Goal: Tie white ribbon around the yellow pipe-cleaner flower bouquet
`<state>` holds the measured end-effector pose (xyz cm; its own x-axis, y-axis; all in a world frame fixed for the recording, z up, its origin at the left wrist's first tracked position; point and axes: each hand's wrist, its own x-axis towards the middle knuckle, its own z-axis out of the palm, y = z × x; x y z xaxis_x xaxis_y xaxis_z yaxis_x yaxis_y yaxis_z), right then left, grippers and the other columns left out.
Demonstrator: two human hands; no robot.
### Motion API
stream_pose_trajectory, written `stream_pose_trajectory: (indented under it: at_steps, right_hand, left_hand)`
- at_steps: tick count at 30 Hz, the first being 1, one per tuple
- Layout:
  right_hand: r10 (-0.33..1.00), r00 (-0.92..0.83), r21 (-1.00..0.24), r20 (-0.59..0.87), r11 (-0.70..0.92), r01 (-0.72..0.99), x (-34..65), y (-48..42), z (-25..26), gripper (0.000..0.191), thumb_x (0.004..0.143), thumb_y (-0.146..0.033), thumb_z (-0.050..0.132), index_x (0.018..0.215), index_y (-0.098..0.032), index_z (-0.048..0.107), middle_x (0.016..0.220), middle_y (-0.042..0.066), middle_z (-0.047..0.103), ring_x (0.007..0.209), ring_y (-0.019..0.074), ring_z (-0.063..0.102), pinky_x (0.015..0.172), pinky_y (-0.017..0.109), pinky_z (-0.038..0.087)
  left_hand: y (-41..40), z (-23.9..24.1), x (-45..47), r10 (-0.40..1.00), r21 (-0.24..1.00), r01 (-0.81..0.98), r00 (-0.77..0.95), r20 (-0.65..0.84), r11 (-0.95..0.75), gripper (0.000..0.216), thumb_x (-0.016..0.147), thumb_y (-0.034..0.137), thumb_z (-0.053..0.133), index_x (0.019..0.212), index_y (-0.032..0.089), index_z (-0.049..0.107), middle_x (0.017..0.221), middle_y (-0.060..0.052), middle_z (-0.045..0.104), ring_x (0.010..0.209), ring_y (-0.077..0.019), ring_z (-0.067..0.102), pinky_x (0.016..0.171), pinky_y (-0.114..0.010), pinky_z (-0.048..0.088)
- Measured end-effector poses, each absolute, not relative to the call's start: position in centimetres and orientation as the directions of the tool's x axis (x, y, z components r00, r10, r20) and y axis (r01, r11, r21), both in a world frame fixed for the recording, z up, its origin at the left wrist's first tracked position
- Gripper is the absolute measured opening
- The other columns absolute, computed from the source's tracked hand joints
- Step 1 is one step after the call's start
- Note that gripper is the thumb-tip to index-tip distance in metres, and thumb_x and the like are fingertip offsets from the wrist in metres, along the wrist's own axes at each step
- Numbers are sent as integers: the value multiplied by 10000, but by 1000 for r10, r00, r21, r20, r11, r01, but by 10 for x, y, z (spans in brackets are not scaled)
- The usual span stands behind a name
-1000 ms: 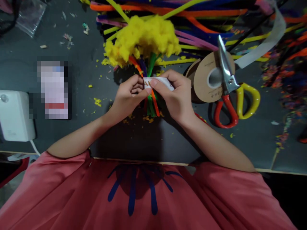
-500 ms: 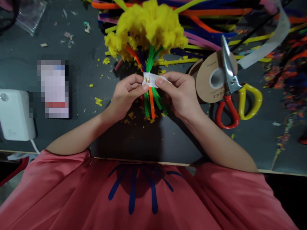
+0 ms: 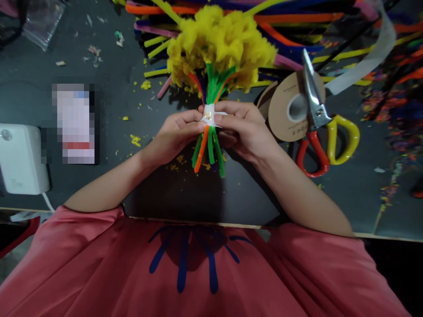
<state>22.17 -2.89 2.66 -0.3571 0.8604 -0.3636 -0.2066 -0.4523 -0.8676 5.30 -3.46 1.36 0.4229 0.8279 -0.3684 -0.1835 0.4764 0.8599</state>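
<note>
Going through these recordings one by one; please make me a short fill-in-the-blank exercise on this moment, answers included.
1. The ribbon that the left hand and right hand hold around the stems is coloured ____.
2. The fluffy flower heads are ____.
3. The scissors lie nearer the ____ hand.

Missing words: white; yellow; right.

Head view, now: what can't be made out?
All head view:
White ribbon: far side hidden by the stems; right part partly covered by the right hand.
Phone-like slab: details masked by pixelation.
Cardboard spool: print too small.
White box: left end cut off by picture edge.
</note>
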Motion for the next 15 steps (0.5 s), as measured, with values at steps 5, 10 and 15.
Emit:
stream_pose_trajectory:
  at_steps: [5,10,15]
  right_hand:
    - [860,-377,-847,-343,-457,-272,220,-29,29,298,703,-418,755,797,-186,594,522,-96,387,379,1,259,338,161,217]
    - [887,-334,-877,-318,-409,-252,220,-29,25,327,709,-460,750,811,-195,588,501,-95,373,387,19,280,351,182,226]
    - [943,-246,-961,-226,-257,-100,221,-29,19,309,763,-462,721,847,-189,606,513,-83,375,432,33,290,406,199,225]
  left_hand:
    - [-34,12,52,740,795,-208,551,-386,570,363,745,478,743,956,196,652,876,-7,697,841,-148,707,855,-315,584]
    - [-29,9,52,828,877,-153,434,-354,455,286,771,388,737,953,219,596,888,9,659,827,-126,688,769,-263,561]
    - [-27,10,55,960,979,-48,209,-184,198,142,778,249,707,811,184,586,776,28,582,720,-75,606,681,-195,496]
